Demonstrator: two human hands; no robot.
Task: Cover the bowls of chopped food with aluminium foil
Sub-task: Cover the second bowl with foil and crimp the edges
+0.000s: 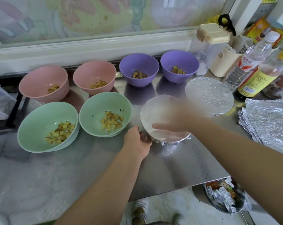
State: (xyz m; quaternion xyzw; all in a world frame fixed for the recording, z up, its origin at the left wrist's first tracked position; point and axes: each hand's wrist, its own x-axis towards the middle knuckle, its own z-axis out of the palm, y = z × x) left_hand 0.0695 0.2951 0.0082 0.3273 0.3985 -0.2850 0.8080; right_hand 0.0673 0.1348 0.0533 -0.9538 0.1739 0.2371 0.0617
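Steel counter (170, 168), round foil-topped bowl (155, 109), crinkled foil sheets (270, 117)

Eight bowls share a kitchen counter (170, 168), two of them under foil
Measured from the foil-covered bowl (153, 109) at the front: a second covered bowl (209, 96) sits just behind it to the right, a pair of open bowls (105, 114) stands to its left, a row of four open bowls (139, 69) lines the back, stacked foil sheets (267, 120) lie to its right, and bottles (254, 75) stand behind those
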